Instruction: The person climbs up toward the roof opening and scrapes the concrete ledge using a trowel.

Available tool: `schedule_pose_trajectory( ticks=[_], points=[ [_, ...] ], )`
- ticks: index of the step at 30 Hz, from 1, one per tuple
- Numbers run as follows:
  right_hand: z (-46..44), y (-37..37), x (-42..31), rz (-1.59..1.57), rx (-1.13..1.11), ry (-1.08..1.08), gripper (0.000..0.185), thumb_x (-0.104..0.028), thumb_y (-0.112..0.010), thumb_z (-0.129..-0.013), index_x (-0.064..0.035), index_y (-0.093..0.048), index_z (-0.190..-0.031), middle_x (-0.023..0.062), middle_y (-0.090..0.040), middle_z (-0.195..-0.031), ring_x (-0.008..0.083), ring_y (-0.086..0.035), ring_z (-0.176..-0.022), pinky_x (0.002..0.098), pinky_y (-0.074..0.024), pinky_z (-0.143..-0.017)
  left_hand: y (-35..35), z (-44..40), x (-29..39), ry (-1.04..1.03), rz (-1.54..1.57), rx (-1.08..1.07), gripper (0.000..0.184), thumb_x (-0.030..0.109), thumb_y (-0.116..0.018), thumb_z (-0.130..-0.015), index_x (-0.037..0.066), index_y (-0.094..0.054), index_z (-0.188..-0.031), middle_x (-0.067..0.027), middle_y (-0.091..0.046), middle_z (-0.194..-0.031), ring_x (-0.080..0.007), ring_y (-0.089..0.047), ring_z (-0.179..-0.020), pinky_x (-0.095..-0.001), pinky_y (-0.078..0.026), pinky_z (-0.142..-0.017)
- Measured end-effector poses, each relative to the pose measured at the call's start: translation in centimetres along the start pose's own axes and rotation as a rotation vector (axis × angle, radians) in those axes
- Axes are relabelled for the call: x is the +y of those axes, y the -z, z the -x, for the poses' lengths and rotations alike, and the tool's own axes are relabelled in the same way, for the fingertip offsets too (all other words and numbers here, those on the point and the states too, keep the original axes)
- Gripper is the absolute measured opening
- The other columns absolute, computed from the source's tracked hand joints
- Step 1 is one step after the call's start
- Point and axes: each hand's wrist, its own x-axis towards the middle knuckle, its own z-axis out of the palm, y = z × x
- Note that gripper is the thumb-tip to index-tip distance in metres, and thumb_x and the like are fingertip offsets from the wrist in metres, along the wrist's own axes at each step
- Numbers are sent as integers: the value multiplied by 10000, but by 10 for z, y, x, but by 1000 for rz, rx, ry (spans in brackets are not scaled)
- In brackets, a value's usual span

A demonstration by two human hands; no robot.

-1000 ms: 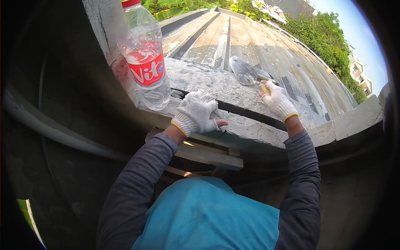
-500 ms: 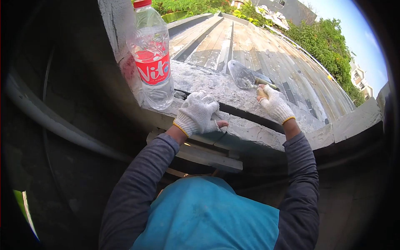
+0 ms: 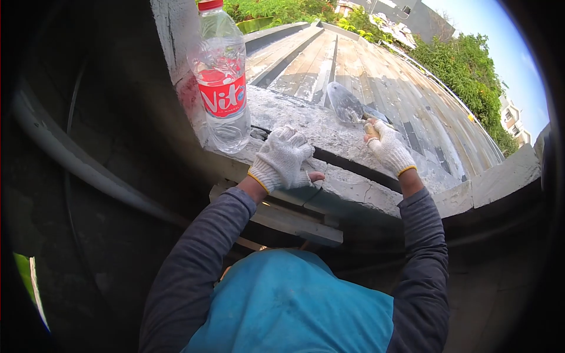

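Observation:
In a white knitted glove with a yellow cuff, my left hand (image 3: pixel 283 157) is closed over the front edge of the rough concrete ledge (image 3: pixel 347 186), its bare thumb lying along the near side. My right hand (image 3: pixel 389 148), gloved the same way, is wrapped round the handle of a trowel (image 3: pixel 345 103). The trowel's mortar-smeared metal blade points away to the upper left, over the ledge; most of its handle is hidden by the fingers. Just left of my left hand stands an upright clear plastic bottle (image 3: pixel 223 94) with a red label and red cap, partly filled.
A dark gap (image 3: pixel 359 168) runs along the ledge. Beyond it stretches a ribbed metal roof (image 3: pixel 376 76), with trees (image 3: pixel 459 88) behind. A whitish upright frame (image 3: pixel 176 53) stands at the left. Below the ledge is a light-coloured slat (image 3: pixel 294 226).
The whole view has shifted slightly, so the bottle and roof appear a little further right. Both hands keep their hold; the trowel barely moves relative to the ledge.

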Motion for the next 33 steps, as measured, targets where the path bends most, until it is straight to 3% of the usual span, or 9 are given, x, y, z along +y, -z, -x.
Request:
schedule_pose_trajectory(
  ticks=[8,10,17,20,22,24,26,31,33],
  points=[
    [5,3,-14,-63,2,-33,503,-260,-676,-942,-16,-562,-1368,267,-659,-1239,414,-617,-1203,426,-471,-1022,-4,0,-4,-13,-27,55,646,703,-709,-743,80,-749,-908,-136,-675,-1006,-348,-614,-1056,-488,-456,-994],
    [17,14,-29,-75,-192,35,450,-233,-673,-951,-29,-579,-1341,266,-662,-1228,411,-638,-1166,431,-495,-982,-5,-1,-3,-11,13,56,674,711,-711,-738,76,-753,-958,-147,-676,-1062,-353,-609,-1102,-488,-448,-1023],
    [32,13,-31,-9,-66,36,460,-269,-662,-952,-72,-594,-1362,245,-687,-1194,418,-661,-1121,447,-513,-946,-3,-2,-3,-22,8,41,690,705,-721,-741,64,-749,-994,-149,-678,-1091,-361,-605,-1123,-491,-444,-1037],
    [40,20,-36,37,-166,59,459,-263,-661,-958,-74,-588,-1370,263,-689,-1175,429,-662,-1112,460,-526,-922,-5,-2,-2,-51,-3,88,645,650,-808,-684,77,-767,-978,-112,-689,-1072,-337,-627,-1102,-496,-481,-985],
    [37,15,-34,-123,61,24,477,-293,-676,-934,-67,-608,-1349,266,-689,-1161,429,-666,-1097,472,-519,-924,-5,-1,-3,-32,-6,41,653,662,-804,-676,78,-768,-966,-112,-691,-1074,-336,-627,-1090,-494,-481,-982],
    [44,20,-42,-53,0,-43,460,-276,-665,-943,-59,-607,-1345,271,-693,-1149,429,-666,-1097,465,-516,-931,-5,-1,-4,-53,-7,74,638,684,-758,-712,76,-752,-905,-124,-678,-1015,-341,-624,-1056,-489,-473,-978],
    [53,21,-48,80,-84,113,441,-267,-661,-952,-58,-611,-1336,271,-698,-1131,425,-671,-1088,453,-520,-923,-7,-1,-5,-82,1,103,639,706,-712,-749,75,-736,-843,-135,-666,-957,-347,-621,-1022,-484,-465,-973],
    [46,20,-50,-152,-55,23,487,-246,-692,-929,-35,-601,-1359,253,-690,-1181,378,-675,-1109,419,-511,-953,-1,6,-3,-105,-1,102,597,686,-701,-778,93,-686,-719,-99,-624,-785,-320,-630,-812,-451,-496,-785],
    [50,26,-63,-66,-308,83,465,-308,-668,-947,-31,-620,-1317,256,-692,-1173,390,-668,-1125,444,-504,-954,-1,8,-4,-140,8,138,586,677,-700,-785,98,-669,-696,-91,-611,-771,-309,-622,-784,-441,-489,-740]
  ],
)
